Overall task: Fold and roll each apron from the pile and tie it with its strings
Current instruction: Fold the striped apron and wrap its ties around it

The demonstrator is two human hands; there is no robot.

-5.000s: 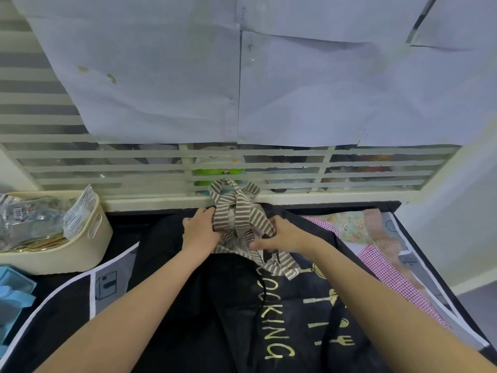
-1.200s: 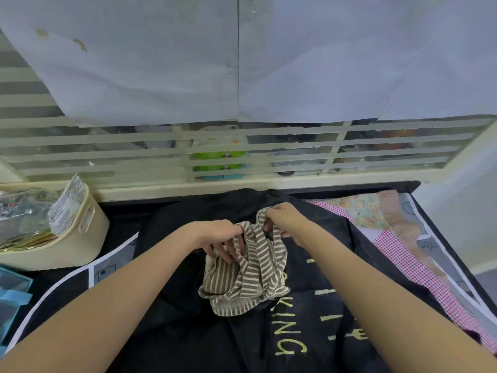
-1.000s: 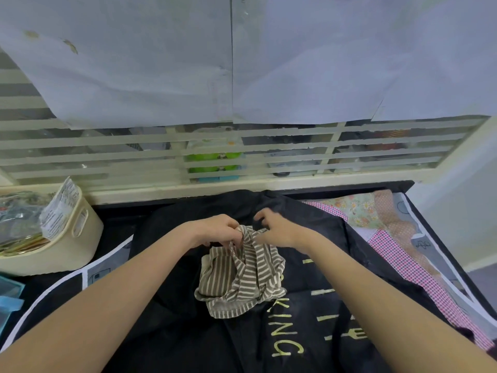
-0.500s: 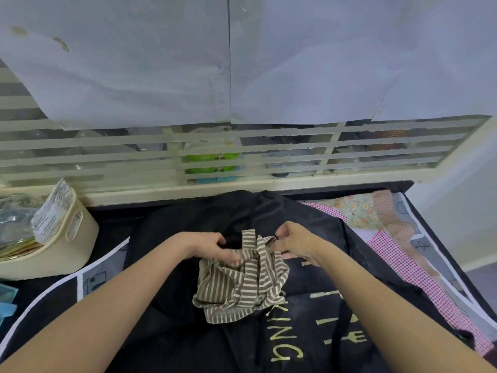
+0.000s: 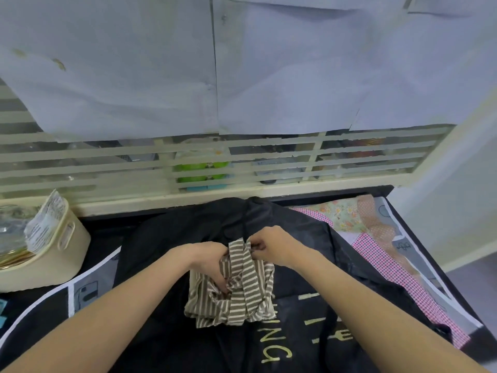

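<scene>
A brown-and-white striped apron (image 5: 234,294) lies bunched into a small bundle on top of a black apron (image 5: 188,345) with yellow lettering. My left hand (image 5: 208,261) is curled into the bundle's upper left, gripping the striped cloth. My right hand (image 5: 271,247) pinches a striped strap at the bundle's top edge, close to the left hand. The strap runs down over the bundle's front. A pink checked and floral apron (image 5: 376,254) lies flat at the right under the black one.
A cream basket (image 5: 56,259) holding plastic packets stands at the left. A slatted window ledge (image 5: 242,189) runs along the back of the black table. The table's right edge (image 5: 435,267) drops to the floor. Blue items sit at the far left edge.
The striped bundle has come down from the back of the table toward me and grown more compact. Both hands stay at its top, working the strap closer together.
</scene>
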